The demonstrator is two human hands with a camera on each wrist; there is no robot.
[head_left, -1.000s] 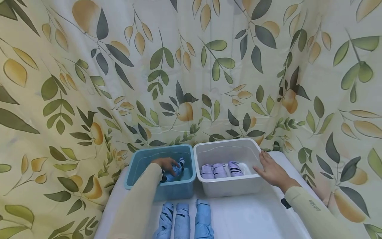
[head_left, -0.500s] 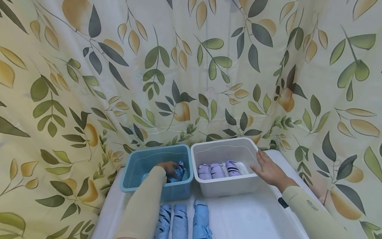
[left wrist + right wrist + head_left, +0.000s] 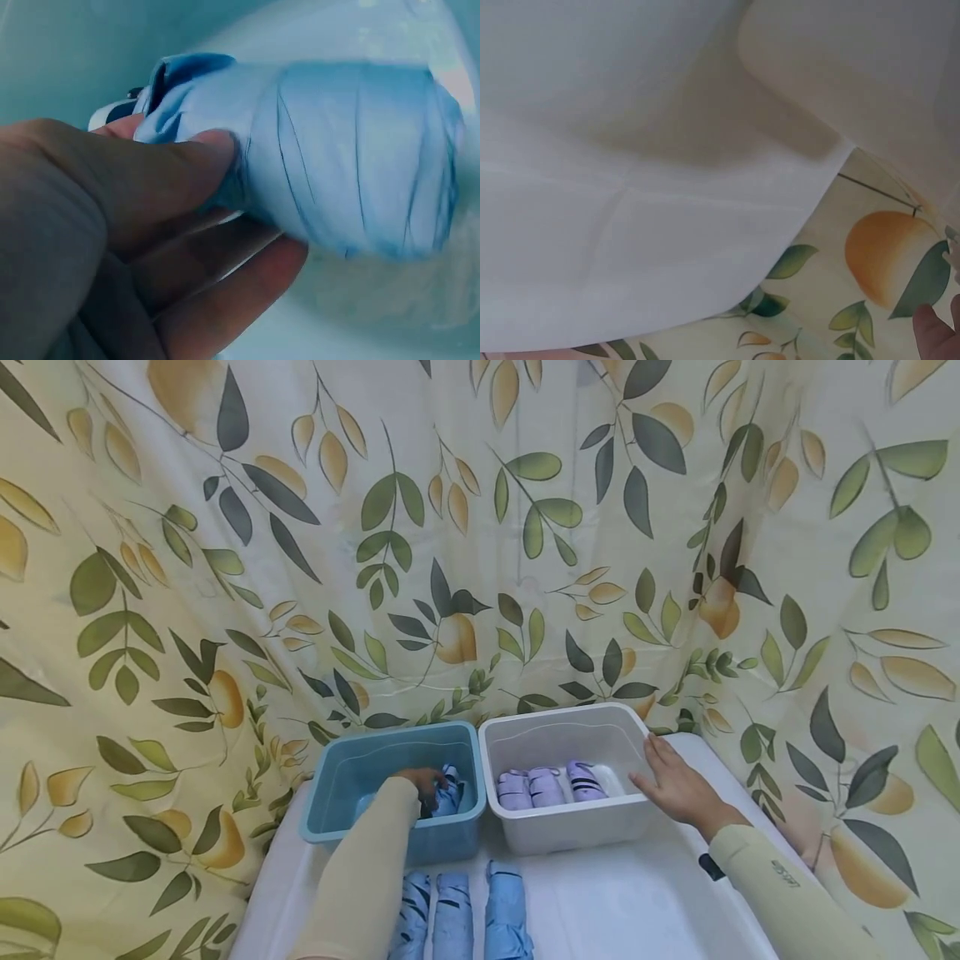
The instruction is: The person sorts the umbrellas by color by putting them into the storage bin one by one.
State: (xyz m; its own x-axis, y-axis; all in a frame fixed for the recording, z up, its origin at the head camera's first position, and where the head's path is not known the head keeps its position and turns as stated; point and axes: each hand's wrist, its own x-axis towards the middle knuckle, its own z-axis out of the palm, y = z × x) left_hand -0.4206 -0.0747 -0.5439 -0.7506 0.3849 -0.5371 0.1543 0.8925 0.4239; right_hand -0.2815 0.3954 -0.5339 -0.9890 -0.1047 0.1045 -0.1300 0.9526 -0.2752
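Inside the blue bin (image 3: pixel 390 839), my left hand (image 3: pixel 417 783) pinches a folded blue umbrella (image 3: pixel 447 797) between thumb and fingers. The left wrist view shows the thumb laid across the rolled fabric of this umbrella (image 3: pixel 352 157), with its white and dark end behind the hand. My right hand (image 3: pixel 686 789) has its fingers extended at the right rim of the white bin (image 3: pixel 577 827). Only fingertips (image 3: pixel 931 334) of it show at the corner of the right wrist view. Three folded purple umbrellas (image 3: pixel 546 787) lie in the white bin.
Three folded blue umbrellas (image 3: pixel 453 914) lie side by side on the white table (image 3: pixel 615 910) in front of the bins. The two bins stand next to each other at the table's back. A leaf-patterned curtain (image 3: pixel 480 568) surrounds the table.
The left hand has moved right within the blue bin, bringing the blue umbrella closer to its right wall. The right hand stays at the white bin's rim. The head view has shifted slightly.
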